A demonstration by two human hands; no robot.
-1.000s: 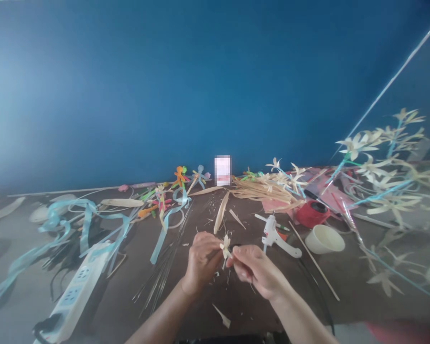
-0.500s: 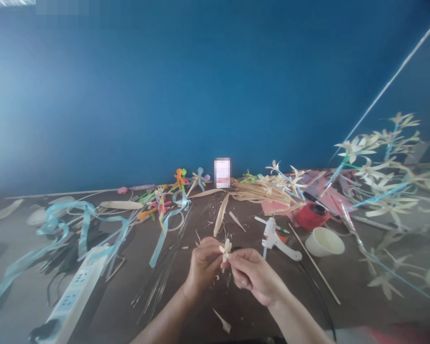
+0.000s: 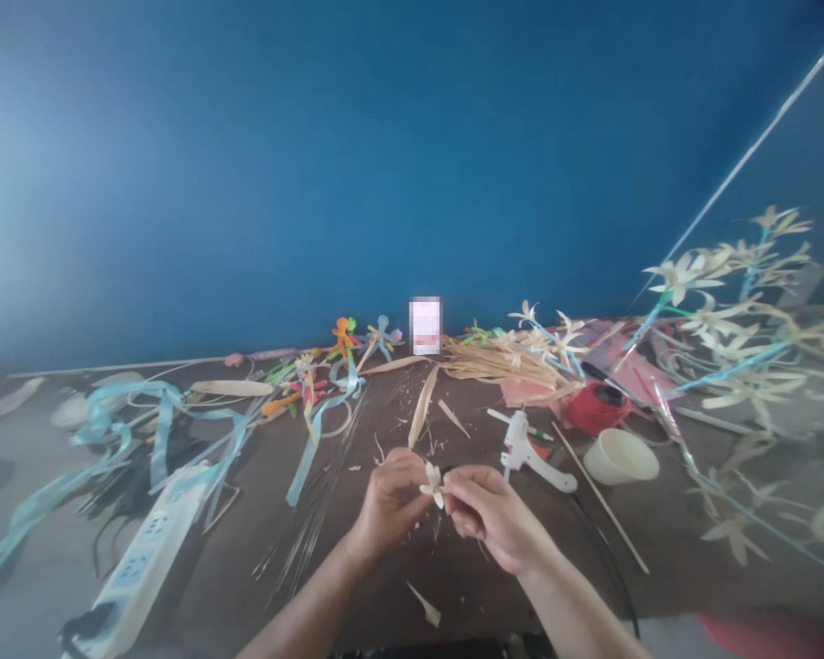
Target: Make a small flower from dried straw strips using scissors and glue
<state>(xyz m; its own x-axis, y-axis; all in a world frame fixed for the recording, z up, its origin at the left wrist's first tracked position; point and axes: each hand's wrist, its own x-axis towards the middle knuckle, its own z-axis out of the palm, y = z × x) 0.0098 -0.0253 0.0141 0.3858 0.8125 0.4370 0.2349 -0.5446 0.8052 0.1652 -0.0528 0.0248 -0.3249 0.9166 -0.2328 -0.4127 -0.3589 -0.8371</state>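
A small cream flower with several narrow petals is between my two hands, above the dark table. My left hand has its fingers closed on the flower from the left. From the right, my right hand pinches at the flower's edge with thumb and forefinger. Beyond my fingers lies a dry husk strip. Small cream scraps are scattered around, with a larger piece on the near side. A white glue gun rests just right of my right hand.
A white power strip and light blue ribbon lie on the left, beside thin wires. On the right are a paper cup, a red roll, a thin stick and cream flowers on blue stems. A dried husk bundle lies behind.
The flower has turned between my fingers, its petals now facing differently. My right hand has shifted slightly to the right, and the whole view has moved a little.
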